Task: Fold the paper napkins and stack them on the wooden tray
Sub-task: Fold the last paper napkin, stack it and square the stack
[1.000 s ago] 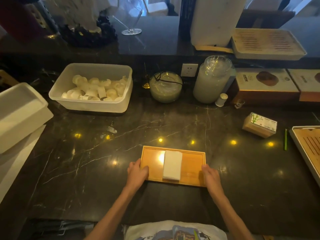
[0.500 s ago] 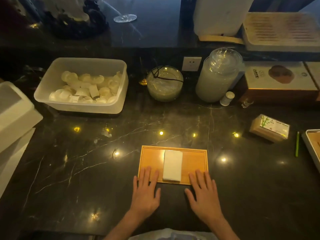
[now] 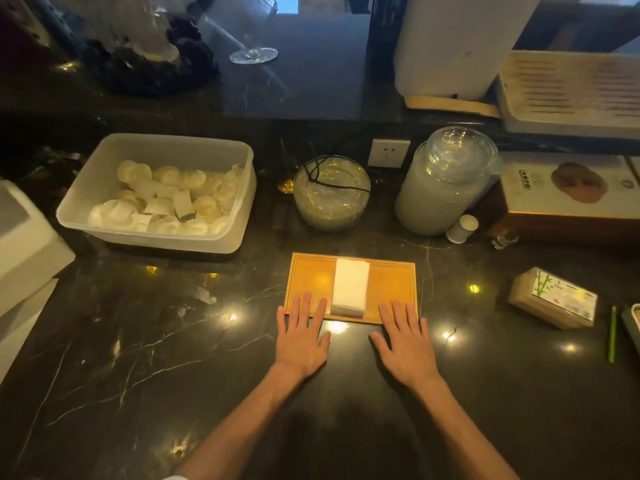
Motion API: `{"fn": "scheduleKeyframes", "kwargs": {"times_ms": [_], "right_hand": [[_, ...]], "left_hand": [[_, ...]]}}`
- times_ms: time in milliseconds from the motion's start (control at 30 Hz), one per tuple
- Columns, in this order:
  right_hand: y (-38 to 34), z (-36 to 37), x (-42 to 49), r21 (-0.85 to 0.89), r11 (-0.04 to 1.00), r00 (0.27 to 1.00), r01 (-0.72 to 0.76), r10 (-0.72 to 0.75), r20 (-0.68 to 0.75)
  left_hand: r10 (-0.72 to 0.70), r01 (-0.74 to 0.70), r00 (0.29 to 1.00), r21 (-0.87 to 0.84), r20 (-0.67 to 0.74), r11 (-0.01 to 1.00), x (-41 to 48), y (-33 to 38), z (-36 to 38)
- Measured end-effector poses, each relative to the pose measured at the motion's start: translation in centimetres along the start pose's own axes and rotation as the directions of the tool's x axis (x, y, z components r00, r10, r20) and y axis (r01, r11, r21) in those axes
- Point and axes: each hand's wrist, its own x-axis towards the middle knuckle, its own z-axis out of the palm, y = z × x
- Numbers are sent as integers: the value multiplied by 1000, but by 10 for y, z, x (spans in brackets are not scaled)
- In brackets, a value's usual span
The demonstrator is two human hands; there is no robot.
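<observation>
While napkins [image 3: 349, 287] sit on the wooden tray [image 3: 311, 278], I see the left hand [image 3: 303, 336] and right hand [image 3: 403, 344] flat at its six o'clock, fingers [image 3: 306, 308] straight, empty.

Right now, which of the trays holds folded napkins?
The small wooden tray at counter centre; the napkin stack lies across its middle. The slatted tray behind holds none.

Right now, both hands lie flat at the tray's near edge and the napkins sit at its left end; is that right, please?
Not quite: the head view shows the napkins in the middle of the tray, not its left end. The rest holds.
</observation>
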Motion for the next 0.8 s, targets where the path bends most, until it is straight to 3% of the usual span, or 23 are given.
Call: {"fn": "scheduleKeyframes", "kwargs": {"times_ms": [467,567,800], "right_hand": [[3,-7,23,26,1000,1000,3,-3,4],[4,-4,11,59,998,998,9,-5,-63],[10,5,-20,-35,999,1000,-4,4,13]], "left_hand": [[30,-30,999,-18,-20,999,21,-6,-6],[15,-16,999,-33,-47,999,9,-8,-8],[2,14,990,-114,138,993,-24,-21,-16]]}}
